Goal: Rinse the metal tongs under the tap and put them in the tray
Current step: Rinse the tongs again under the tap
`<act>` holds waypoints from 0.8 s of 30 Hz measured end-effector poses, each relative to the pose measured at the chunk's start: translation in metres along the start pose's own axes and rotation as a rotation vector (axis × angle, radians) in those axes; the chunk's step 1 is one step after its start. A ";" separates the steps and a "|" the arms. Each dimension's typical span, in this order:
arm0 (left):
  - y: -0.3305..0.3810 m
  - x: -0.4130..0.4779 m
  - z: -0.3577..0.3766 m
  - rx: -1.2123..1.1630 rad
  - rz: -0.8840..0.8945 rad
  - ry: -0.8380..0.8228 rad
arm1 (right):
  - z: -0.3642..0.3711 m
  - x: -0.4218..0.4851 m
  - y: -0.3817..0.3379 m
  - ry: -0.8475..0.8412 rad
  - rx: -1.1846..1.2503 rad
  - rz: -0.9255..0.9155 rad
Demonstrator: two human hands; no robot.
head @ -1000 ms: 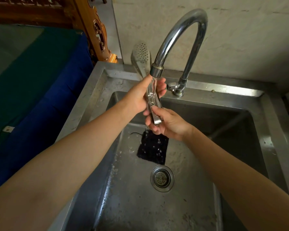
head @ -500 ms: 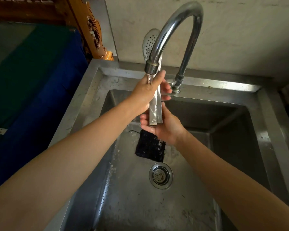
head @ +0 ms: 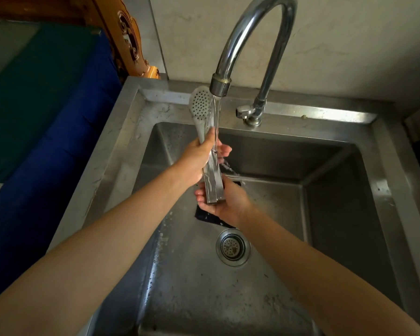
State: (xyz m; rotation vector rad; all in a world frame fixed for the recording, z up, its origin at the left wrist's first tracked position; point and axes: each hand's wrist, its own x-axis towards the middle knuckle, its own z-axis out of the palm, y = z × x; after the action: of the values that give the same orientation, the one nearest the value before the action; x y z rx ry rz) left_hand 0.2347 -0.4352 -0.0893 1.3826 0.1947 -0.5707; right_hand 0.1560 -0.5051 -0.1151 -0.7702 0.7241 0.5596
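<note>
left grip point(head: 194, 161), right grip point(head: 228, 204) around tongs point(head: 212, 183)

Steel sink point(head: 386, 185), wet. Drain strainer point(head: 233, 247) in basin floor, dark pad point(head: 205, 217) just behind it. Blue-green cloth point(head: 46, 117) left; carved wood point(head: 129, 44) behind it.

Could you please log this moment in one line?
rinsing | tongs under tap | left hand grips middle | right hand holds end | tray unseen

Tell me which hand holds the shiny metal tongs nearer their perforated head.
The left hand, wrapped round the metal tongs midway; the right hand cups their lower end.
</note>
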 end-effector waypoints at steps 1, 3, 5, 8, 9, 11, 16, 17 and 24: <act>-0.005 0.000 -0.002 0.043 -0.012 -0.013 | -0.002 0.000 0.004 0.008 0.033 0.012; -0.012 -0.001 -0.005 0.114 -0.038 -0.065 | -0.005 0.001 0.010 0.029 0.085 0.032; -0.017 -0.002 -0.007 0.103 -0.063 -0.125 | -0.009 0.003 0.016 0.039 0.114 0.044; -0.023 -0.003 -0.006 -0.010 -0.098 -0.173 | -0.014 0.005 0.024 0.041 0.128 0.038; -0.025 -0.003 -0.005 -0.041 -0.107 -0.188 | -0.015 0.006 0.026 0.039 0.144 0.035; -0.028 -0.005 -0.005 -0.065 -0.119 -0.210 | -0.018 0.007 0.029 0.028 0.167 0.032; -0.035 -0.013 -0.006 -0.058 -0.121 -0.244 | -0.031 0.005 0.032 -0.016 -0.087 0.036; -0.037 -0.016 -0.005 -0.082 -0.142 -0.260 | -0.032 0.003 0.032 -0.031 -0.150 0.030; -0.046 -0.027 -0.006 0.044 -0.139 -0.262 | -0.043 -0.005 0.003 0.127 -0.729 -0.193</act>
State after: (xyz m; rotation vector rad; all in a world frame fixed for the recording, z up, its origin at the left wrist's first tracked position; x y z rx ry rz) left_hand 0.1902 -0.4258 -0.1183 1.3284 0.0669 -0.8699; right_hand 0.1351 -0.5378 -0.1339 -1.5474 0.5464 0.6052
